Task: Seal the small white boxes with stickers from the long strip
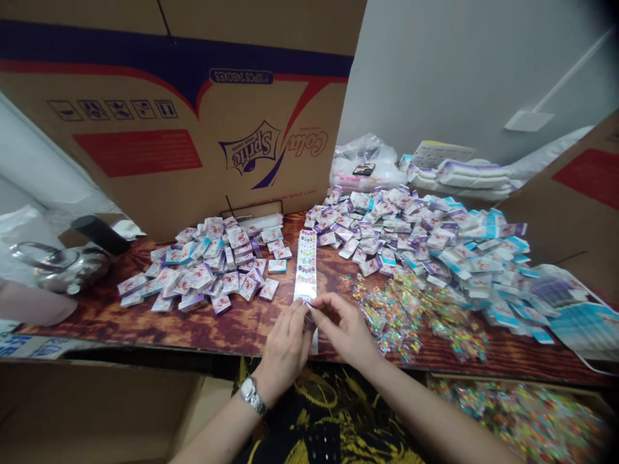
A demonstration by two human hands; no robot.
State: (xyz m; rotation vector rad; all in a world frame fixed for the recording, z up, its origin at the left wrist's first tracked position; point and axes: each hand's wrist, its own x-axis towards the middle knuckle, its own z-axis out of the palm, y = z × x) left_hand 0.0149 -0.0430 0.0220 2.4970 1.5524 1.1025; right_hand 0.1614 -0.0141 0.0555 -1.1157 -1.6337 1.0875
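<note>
My left hand [289,338], with a watch [251,394] on its wrist, is closed around a small carton [308,305]. Only a bit of white and purple shows between the fingers. My right hand [347,328] pinches the same carton from the other side with thumb and forefinger. Beneath and beyond both hands lies a long white strip [306,258] printed with rows of coloured round pictures. To the left is a heap of small white and purple cartons [207,264]. Clear packets of colourful candy [401,309] are piled to the right.
A larger heap of small cartons [411,225] covers the back right of the brown table [271,322]. Flat cartons [585,322] lie at the right edge. A big cardboard box [193,129] stands behind. A metal kettle [72,267] is at left; a box of candy packets [532,415] sits below right.
</note>
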